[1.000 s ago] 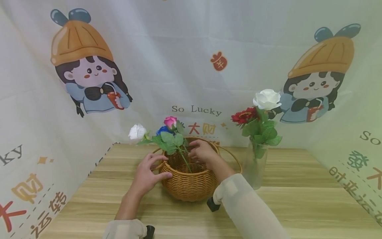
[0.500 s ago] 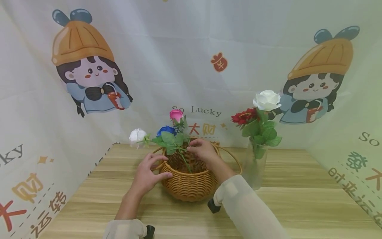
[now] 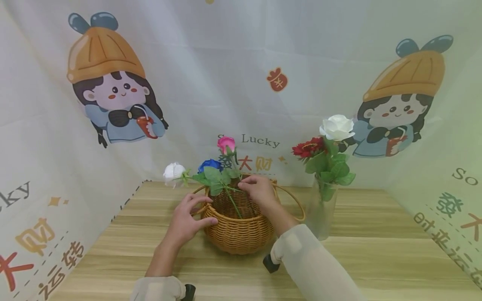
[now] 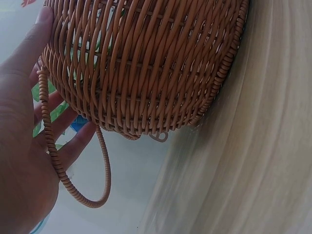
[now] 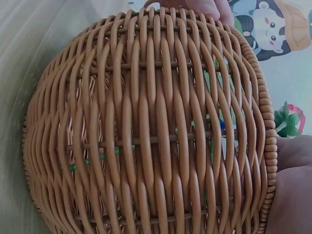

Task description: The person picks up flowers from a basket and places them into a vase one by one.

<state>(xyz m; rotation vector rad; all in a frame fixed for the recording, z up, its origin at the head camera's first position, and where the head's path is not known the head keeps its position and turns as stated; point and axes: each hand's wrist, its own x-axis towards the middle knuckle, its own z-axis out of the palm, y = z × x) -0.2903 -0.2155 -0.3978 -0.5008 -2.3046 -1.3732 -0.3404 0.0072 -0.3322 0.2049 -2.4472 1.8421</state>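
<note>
Wooden table (image 3: pixel 376 259), cartoon-print backdrop. Wicker basket (image 3: pixel 237 230) at centre, glass vase (image 3: pixel 323 209) to its right. Pink rose (image 3: pixel 226 144) stands higher above basket than a second ago, coming upright. Right hand (image 3: pixel 257 190) apparently pinches its stem at basket mouth; left hand (image 3: pixel 186 219), fingers relaxed, steadies rim.

Light was soft, even and bright throughout, with only faint shadows under the basket (image 3: pixel 237 232) on the surface (image 3: pixel 376 255). The head view bowed at its edges; both wrist views were slightly soft up close.
</note>
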